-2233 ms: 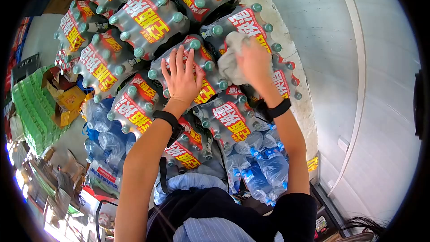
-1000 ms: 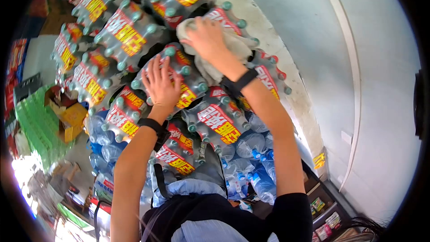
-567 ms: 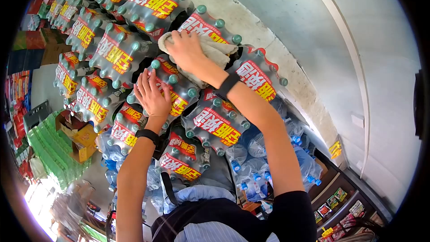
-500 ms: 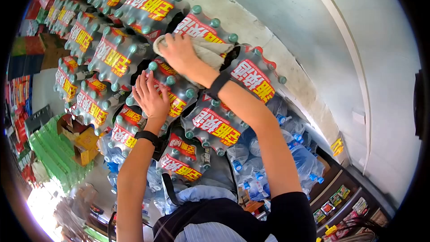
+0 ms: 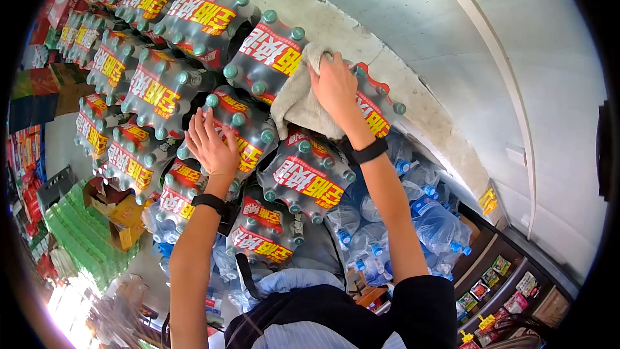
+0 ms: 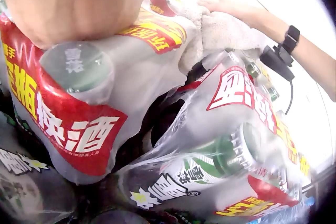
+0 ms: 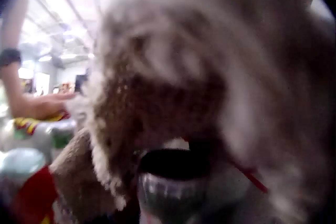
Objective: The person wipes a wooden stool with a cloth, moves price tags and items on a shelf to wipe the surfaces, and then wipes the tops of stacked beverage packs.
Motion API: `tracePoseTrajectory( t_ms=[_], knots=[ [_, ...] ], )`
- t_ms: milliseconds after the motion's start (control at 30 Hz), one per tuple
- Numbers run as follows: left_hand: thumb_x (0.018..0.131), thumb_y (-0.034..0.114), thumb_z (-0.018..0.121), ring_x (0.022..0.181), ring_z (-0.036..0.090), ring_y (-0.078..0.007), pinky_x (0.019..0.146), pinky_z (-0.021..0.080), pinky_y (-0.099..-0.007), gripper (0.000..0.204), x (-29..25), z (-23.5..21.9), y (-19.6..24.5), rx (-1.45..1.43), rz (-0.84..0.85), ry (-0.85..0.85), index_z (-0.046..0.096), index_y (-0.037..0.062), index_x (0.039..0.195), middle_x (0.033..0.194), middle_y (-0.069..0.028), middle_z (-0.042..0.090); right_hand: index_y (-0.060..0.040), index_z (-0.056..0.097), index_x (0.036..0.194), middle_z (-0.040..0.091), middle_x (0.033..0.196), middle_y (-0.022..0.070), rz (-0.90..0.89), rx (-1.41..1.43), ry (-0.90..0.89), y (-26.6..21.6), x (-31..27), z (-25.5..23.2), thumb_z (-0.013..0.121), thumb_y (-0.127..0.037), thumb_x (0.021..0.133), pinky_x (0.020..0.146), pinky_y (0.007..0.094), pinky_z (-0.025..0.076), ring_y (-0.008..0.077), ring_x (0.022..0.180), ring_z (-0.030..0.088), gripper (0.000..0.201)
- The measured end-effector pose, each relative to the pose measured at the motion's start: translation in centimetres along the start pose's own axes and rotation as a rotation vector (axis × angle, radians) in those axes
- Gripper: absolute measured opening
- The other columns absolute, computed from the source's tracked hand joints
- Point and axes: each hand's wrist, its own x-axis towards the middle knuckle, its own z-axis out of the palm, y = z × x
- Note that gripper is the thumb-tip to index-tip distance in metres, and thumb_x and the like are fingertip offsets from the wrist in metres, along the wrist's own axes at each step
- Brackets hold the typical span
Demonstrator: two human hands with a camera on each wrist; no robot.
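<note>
Shrink-wrapped packs of green-capped bottles with red and yellow labels are stacked in front of me. My left hand (image 5: 213, 148) rests with fingers spread on one pack (image 5: 250, 155); the left wrist view shows a bottle cap (image 6: 79, 66) under the film just below that hand. My right hand (image 5: 337, 90) grips a grey-beige cloth (image 5: 296, 108), which drapes over the right end of the neighbouring pack (image 5: 261, 52). Right of the cloth lies another pack (image 5: 374, 116), partly covered by the hand. In the right wrist view the blurred cloth (image 7: 173, 92) fills most of the picture, above a bottle top (image 7: 173, 182).
A pale wall (image 5: 549, 45) and a concrete ledge (image 5: 342, 19) run along the right of the stack. Bagged blue-capped water bottles (image 5: 439, 223) lie near my right arm. At left stand an open yellow carton (image 5: 126, 216) and a green-wrapped pile (image 5: 84, 232).
My right hand has swept the cloth leftward across the pack, then back right to its right end. The left hand stays on its pack. The head view has shifted.
</note>
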Motion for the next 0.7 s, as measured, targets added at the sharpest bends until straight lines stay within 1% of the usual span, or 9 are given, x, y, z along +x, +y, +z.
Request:
tracePoseTrajectory(
  t_ms=[33,133,233,267,333,367,500,567,700],
  knots=[
    [0.080,0.021,0.051,0.125,0.034,-0.0289,0.103,0.020,-0.0487,0.046,0.0,0.0,0.0,-0.006,0.000,-0.001,0.044,0.0087,0.124,0.132,-0.0112,0.041,-0.0021,0.055,0.093,0.050,0.094,0.0186,0.024,0.025,-0.007,-0.1,0.4,-0.2,0.063,-0.014,0.074,0.068,0.0448,0.047,0.0375,0.087,0.055,0.024],
    [0.080,0.020,0.052,0.125,0.034,-0.0288,0.102,0.020,-0.0489,0.045,0.0,0.0,0.0,-0.012,-0.008,0.006,0.045,0.0082,0.123,0.132,-0.0112,0.041,-0.0006,0.055,0.093,0.050,0.093,0.0182,-0.023,-0.079,0.041,-0.6,-2.0,0.3,0.063,-0.014,0.074,0.068,0.0425,0.048,0.0344,0.085,0.055,0.024],
    [0.080,0.020,0.052,0.124,0.034,-0.0289,0.102,0.020,-0.0492,0.045,0.0,-0.2,-0.1,-0.012,-0.007,-0.007,0.045,0.0077,0.123,0.133,-0.0115,0.040,-0.0001,0.054,0.093,0.050,0.093,0.0182,0.018,0.010,0.069,-0.5,-3.8,0.0,0.063,-0.011,0.073,0.069,0.0420,0.048,0.0341,0.085,0.054,0.024],
    [0.080,0.020,0.052,0.124,0.034,-0.0290,0.102,0.020,-0.0493,0.045,0.1,-0.2,0.0,-0.018,0.002,-0.010,0.045,0.0076,0.123,0.133,-0.0117,0.040,-0.0001,0.054,0.093,0.050,0.093,0.0182,0.020,0.006,0.067,-0.5,-3.4,0.0,0.063,-0.011,0.073,0.069,0.0420,0.048,0.0341,0.085,0.054,0.024],
    [0.080,0.020,0.052,0.124,0.034,-0.0293,0.102,0.020,-0.0495,0.045,0.2,-0.2,0.1,-0.020,-0.008,-0.015,0.045,0.0073,0.123,0.132,-0.0122,0.040,0.0010,0.055,0.094,0.050,0.094,0.0189,-0.097,-0.018,0.115,-0.1,-1.3,-0.2,0.062,-0.010,0.074,0.068,0.0452,0.047,0.0369,0.086,0.054,0.024],
    [0.080,0.020,0.052,0.124,0.034,-0.0294,0.102,0.020,-0.0495,0.045,0.2,-0.1,0.1,-0.027,-0.009,-0.015,0.045,0.0073,0.123,0.132,-0.0122,0.040,0.0009,0.055,0.097,0.050,0.095,0.0186,-0.102,-0.100,0.076,-0.2,-0.1,-0.1,0.062,-0.010,0.074,0.068,0.0446,0.047,0.0358,0.086,0.055,0.026],
    [0.079,0.020,0.053,0.124,0.034,-0.0294,0.102,0.020,-0.0497,0.046,0.2,0.0,-0.2,-0.025,-0.007,-0.005,0.045,0.0074,0.123,0.132,-0.0120,0.040,0.0008,0.055,0.096,0.050,0.095,0.0179,-0.085,-0.158,0.090,-1.2,-1.1,0.2,0.062,-0.009,0.074,0.068,0.0439,0.047,0.0353,0.086,0.055,0.026],
    [0.079,0.021,0.053,0.125,0.034,-0.0292,0.102,0.020,-0.0499,0.047,0.1,-0.4,0.0,-0.017,-0.013,-0.033,0.045,0.0074,0.123,0.133,-0.0123,0.040,-0.0009,0.055,0.093,0.050,0.093,0.0169,0.053,-0.110,0.008,-1.2,-3.1,0.4,0.064,-0.009,0.071,0.069,0.0402,0.047,0.0330,0.085,0.054,0.026],
    [0.079,0.021,0.052,0.125,0.034,-0.0286,0.102,0.021,-0.0507,0.046,0.2,-0.2,0.0,-0.024,-0.011,-0.011,0.046,0.0077,0.123,0.133,-0.0124,0.040,-0.0019,0.056,0.093,0.050,0.093,0.0164,-0.053,-0.114,0.097,-0.6,-0.6,0.5,0.065,-0.010,0.069,0.068,0.0402,0.048,0.0324,0.084,0.054,0.026]
  ],
)
